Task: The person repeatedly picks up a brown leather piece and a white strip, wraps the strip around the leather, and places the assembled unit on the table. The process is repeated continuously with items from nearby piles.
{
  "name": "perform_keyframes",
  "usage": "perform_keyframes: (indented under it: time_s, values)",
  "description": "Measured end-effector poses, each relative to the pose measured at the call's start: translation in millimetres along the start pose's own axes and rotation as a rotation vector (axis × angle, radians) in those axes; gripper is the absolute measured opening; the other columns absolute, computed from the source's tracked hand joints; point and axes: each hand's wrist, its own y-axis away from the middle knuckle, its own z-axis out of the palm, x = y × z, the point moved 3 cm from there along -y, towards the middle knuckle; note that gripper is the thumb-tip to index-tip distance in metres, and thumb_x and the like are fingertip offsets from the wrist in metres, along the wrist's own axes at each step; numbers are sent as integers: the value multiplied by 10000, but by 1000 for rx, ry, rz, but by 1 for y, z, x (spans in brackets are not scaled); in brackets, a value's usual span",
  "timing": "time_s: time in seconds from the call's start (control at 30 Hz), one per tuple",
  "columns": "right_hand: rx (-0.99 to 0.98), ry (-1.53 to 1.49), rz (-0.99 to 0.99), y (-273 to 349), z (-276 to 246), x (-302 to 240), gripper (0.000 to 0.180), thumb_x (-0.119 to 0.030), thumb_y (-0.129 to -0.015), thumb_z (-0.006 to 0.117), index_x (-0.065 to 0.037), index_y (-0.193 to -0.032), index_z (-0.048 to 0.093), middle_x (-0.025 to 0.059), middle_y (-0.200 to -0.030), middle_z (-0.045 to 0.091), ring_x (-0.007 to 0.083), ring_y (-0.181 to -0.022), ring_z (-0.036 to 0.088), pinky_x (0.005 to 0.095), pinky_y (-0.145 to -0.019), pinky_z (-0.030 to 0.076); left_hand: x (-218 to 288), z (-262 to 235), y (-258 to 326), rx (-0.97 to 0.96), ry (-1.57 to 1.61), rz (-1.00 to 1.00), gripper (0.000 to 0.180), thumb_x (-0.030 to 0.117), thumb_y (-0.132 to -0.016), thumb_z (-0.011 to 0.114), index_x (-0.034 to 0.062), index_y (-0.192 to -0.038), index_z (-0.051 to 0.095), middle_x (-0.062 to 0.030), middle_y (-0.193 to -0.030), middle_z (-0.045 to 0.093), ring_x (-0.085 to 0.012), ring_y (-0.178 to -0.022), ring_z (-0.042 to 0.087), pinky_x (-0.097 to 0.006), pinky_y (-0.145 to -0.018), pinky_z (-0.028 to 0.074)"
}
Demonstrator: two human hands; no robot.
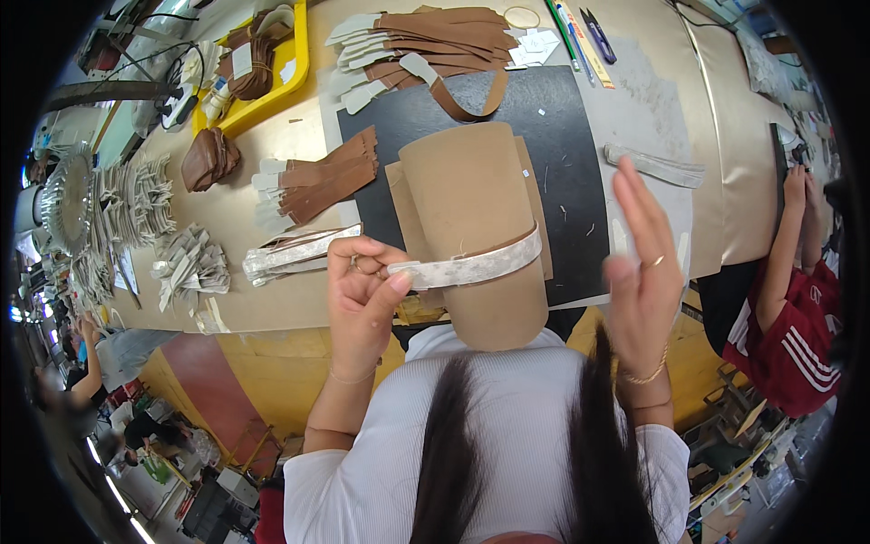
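Counter (pixel 272 313) edge runs right along the person's chest, so there's not much room between body and work. A black mat (pixel 562 136) sits in the middle, and on it a curved tan cardboard form (pixel 471 227) stands rounded side up, with its near end hanging past the counter edge toward the person. Open space is mostly to the right of the form, on the bare part of the mat and the pale surface beyond it, where only a flat grey strip bundle (pixel 654 166) lies.

Left side is way more crowded: a fan of brown strap pieces (pixel 322 181), a bundle of silvery strips (pixel 299 254) just beside the left hand, and a yellow tray (pixel 272 95) further back. More brown straps (pixel 426 41) are stacked at the far edge of the mat.

Left hand (pixel 362 290) is closed in a pinch, thumb and fingers gripping the end of a whitish strap (pixel 471 267) that wraps across the front of the cardboard form. Right hand (pixel 643 272) is wide open, fingers spread and pointing up, holding nothing, just off the form's right side and not touching it.

Another person's arm in a red sleeve (pixel 797 344) rests at the far right.
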Motion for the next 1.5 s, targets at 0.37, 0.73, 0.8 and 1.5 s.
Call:
perform_keyframes:
  time_s: [0.37, 0.73, 0.8, 1.5]
  values:
    - [-521, 136, -582, 11, 58, -25, 809, -542, -799, 545, -45, -1415, 374, 107, -1488, 337, 279, -1411, 240, 478, -1156, 118, -20, 4, -11, 10, 59, -68, 386, -68, -872, 585, 86, -1139, 353, -128, -914, 601, -151, -786, 595, -257, -678, 509]
    - [-391, -722, 66, 57, 90, 67, 1003, -721, -857, 315, -72, -1473, -139, 231, -1546, 58, 346, -1434, 115, 383, -1144, 136, -25, 0, -14, -46, 78, -84, 411, -37, -874, 604, 93, -1165, 345, -125, -901, 603, -168, -766, 604, -271, -672, 527]
    - [-430, -770, 130, 56, 91, 68, 1053, -747, -835, 310, -83, -1442, -237, 226, -1548, 50, 340, -1432, 127, 354, -1138, 150, -27, -1, -12, -45, 90, -153, 410, -33, -875, 602, 86, -1181, 356, -116, -900, 601, -159, -771, 605, -267, -674, 529]
    - [24, -926, 267, -5, 38, 99, 864, -700, -892, 282, -88, -1487, 150, 164, -1528, 214, 419, -1255, 452, 418, -1038, 367, 79, -186, -2, 317, -780, 17, 172, 63, -870, 620, 16, -1032, 651, 9, -878, 609, -70, -774, 498, -205, -696, 410]
